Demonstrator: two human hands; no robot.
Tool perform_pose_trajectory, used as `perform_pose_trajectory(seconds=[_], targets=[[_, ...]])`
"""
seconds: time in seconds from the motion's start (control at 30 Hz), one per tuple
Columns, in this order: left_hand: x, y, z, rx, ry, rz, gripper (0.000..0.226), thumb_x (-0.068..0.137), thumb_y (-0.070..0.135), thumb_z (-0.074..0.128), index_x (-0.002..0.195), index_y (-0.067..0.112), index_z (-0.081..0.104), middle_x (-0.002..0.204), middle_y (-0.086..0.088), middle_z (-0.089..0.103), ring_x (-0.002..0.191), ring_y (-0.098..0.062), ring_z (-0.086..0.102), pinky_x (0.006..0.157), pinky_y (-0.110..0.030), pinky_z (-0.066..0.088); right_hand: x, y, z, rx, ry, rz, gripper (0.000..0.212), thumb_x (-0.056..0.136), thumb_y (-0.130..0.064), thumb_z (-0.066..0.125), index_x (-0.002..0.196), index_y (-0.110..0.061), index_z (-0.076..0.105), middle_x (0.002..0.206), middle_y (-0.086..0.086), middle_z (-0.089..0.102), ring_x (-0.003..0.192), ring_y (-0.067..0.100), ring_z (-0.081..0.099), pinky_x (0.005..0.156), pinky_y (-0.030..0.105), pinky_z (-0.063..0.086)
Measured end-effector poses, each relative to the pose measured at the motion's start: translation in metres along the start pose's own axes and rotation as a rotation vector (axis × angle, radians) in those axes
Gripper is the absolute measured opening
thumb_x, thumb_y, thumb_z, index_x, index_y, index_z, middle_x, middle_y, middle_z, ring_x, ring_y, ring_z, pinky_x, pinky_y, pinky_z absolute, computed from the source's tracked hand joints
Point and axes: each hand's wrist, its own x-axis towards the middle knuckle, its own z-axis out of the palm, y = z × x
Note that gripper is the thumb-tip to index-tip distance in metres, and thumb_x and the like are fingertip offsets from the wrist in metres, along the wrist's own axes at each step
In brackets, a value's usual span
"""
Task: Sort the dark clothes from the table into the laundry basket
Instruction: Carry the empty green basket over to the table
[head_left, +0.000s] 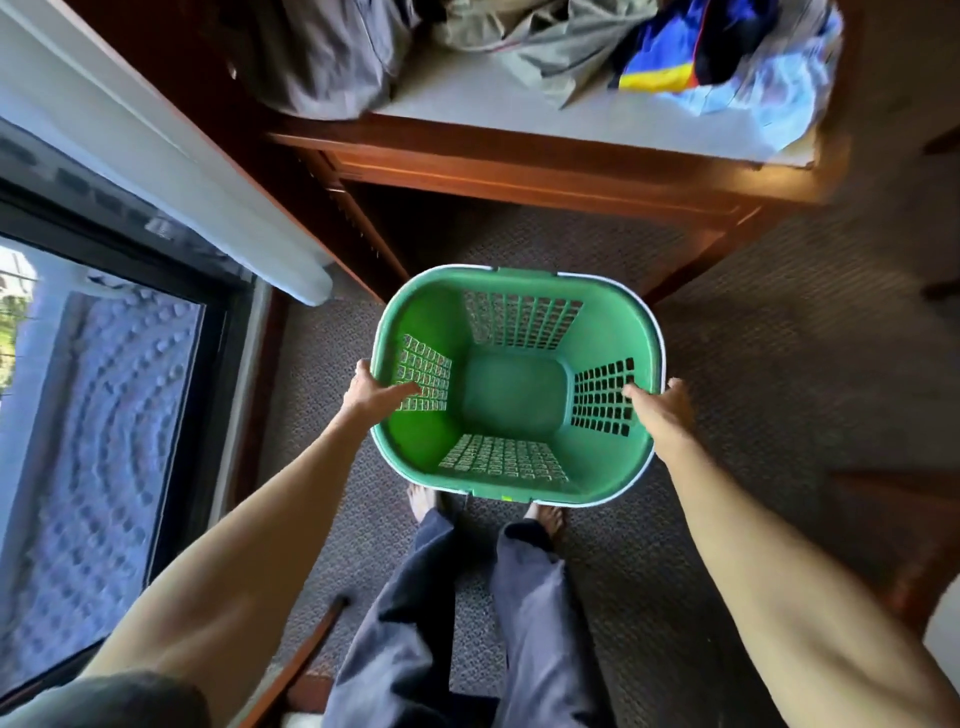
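Left hand (375, 391) clamped over the left rim of the green laundry basket (415, 317), thumb inside. Basket empty, just in front of the table (519, 109). Right hand (662, 402) clamped over the right rim. Clothes along the table's far edge: grey garment (317, 57), olive garment (550, 41), blue-yellow garment (691, 47).

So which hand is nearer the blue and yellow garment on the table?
Right. The right hand grips the basket rim below the garment; the left hand grips the opposite rim, farther off.
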Motion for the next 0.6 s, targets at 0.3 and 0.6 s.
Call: perform_pose_trajectory(seconds=[0.3,0.6], targets=[[-0.018,0.007,0.0,-0.269,0.143,-0.028,0.066,0.082,0.03,0.078,0.136,0.005,0.051,0.133,-0.018,0.058,0.098,-0.023,0.06,0.08,-0.032,0.051,-0.002,-0.006,0.006,0.177,0.042,0.096,0.064,0.08,-0.034,0.073,0.132,-0.002,0.054,0.132,0.021,0.062,0.112,0.035,0.064,0.09,0.04,0.055],[-0.042,0.023,-0.029,-0.137,0.13,-0.037,0.06,0.046,0.065,0.064,0.079,0.015,0.071,0.089,-0.008,0.067,0.101,-0.036,0.064,0.09,-0.041,0.052,-0.058,-0.041,-0.023,0.23,0.164,-0.084,0.059,0.102,-0.043,0.04,0.114,0.008,0.067,0.117,0.029,0.068,0.104,0.043,0.067,0.084,0.041,0.051]])
